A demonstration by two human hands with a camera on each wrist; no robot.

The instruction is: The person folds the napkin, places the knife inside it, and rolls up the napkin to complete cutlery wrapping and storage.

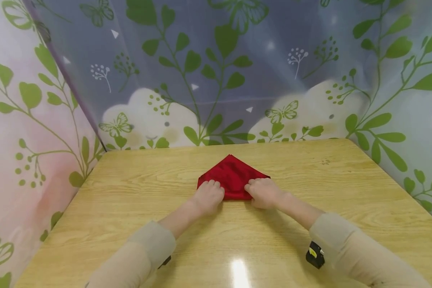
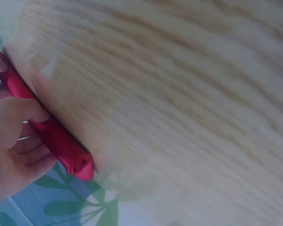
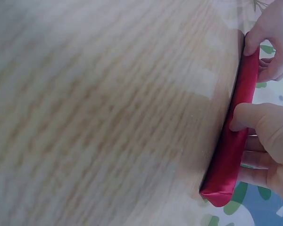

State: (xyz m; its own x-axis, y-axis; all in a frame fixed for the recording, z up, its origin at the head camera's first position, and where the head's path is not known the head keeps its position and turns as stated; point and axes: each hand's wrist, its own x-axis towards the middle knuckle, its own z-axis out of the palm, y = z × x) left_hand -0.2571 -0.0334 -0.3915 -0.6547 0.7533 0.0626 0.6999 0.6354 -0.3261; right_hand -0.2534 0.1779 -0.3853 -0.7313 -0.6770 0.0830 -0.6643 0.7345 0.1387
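Note:
A glossy red cloth (image 1: 234,174) lies on the wooden table, its far side coming to a point and its near edge rolled into a tube. My left hand (image 1: 209,196) grips the left part of that roll, thumb in front and fingers behind. On the right part, my right hand (image 1: 263,193) holds the roll in the same way. The left wrist view shows the coiled layers at one end of the rolled cloth (image 2: 61,143). In the right wrist view the roll (image 3: 236,141) runs straight between both hands, low along the tabletop.
The wood-grain table (image 1: 147,168) reaches back to a printed fabric wall (image 1: 223,72) with leaves and butterflies, and similar walls stand on both sides. A small black device (image 1: 315,255) hangs at the right sleeve. Light glares off the near tabletop.

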